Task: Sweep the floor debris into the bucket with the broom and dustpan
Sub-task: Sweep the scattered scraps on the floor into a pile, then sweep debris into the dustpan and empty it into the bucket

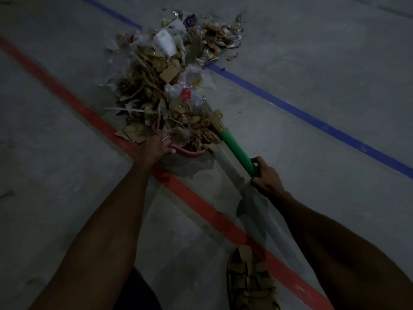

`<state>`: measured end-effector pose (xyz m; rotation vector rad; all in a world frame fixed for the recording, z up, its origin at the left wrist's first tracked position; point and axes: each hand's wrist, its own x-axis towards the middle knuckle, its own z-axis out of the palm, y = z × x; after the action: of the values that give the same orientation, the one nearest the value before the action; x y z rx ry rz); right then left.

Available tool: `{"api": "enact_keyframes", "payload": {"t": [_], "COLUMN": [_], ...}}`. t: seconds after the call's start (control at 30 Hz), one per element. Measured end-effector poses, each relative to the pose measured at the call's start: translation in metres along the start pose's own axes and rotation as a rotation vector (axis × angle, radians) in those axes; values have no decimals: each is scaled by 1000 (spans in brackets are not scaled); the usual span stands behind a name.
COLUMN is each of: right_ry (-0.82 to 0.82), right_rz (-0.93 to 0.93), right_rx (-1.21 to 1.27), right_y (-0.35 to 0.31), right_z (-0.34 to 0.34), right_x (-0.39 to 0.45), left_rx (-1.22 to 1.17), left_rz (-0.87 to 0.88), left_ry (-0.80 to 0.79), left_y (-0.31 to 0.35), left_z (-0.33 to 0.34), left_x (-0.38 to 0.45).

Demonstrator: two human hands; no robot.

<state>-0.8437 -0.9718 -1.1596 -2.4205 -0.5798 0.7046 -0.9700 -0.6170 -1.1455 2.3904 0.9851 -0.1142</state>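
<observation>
The left hand [154, 151] grips the rear edge of a pink dustpan [190, 152], its fingers curled over the rim. The pan sits on the grey concrete floor [312, 52], straddling a red line [67, 97] painted across it, and only the back rim shows — the rest is buried under a heap of debris [169, 92].

The right hand [266, 177] holds the green handle of the broom [238, 151], fingers wrapped round its lower end with the thumb on top. The handle slants up and to the left toward the pile, and the straw bristles meet the debris at the right side of the dustpan.

The debris is a mix of dry brown leaves, twigs, bits of cardboard, clear plastic wrap, white paper and shiny wrapper scraps. It stretches from the dustpan away from the person, and its far end lies over a blue line [312, 117] that runs diagonally across the floor. A few loose scraps lie just beyond the main heap on the far right.

At the bottom edge, 1 foot in a tan strapped sandal [250, 283] stands on the floor touching the red line. The light is dim, and no bucket can be made out.
</observation>
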Motion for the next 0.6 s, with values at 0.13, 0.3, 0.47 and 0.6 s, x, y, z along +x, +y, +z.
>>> {"api": "enact_keyframes", "payload": {"t": [0.13, 0.3, 0.47, 0.6], "right_ry": [-1, -33, -34, -12], "right_rz": [27, 61, 80, 81], "right_rx": [29, 74, 109, 124], "right_y": [-4, -10, -15, -19], "right_z": [-9, -11, -13, -26], "right_x": [3, -2, -3, -6], "left_rx": [-4, -94, -178, -274], "left_rz": [104, 109, 23, 4], "left_ry": [-95, 44, 75, 125], "left_y": [2, 17, 22, 36], "left_z": [3, 20, 39, 34], "left_x": [1, -14, -19, -21]}}
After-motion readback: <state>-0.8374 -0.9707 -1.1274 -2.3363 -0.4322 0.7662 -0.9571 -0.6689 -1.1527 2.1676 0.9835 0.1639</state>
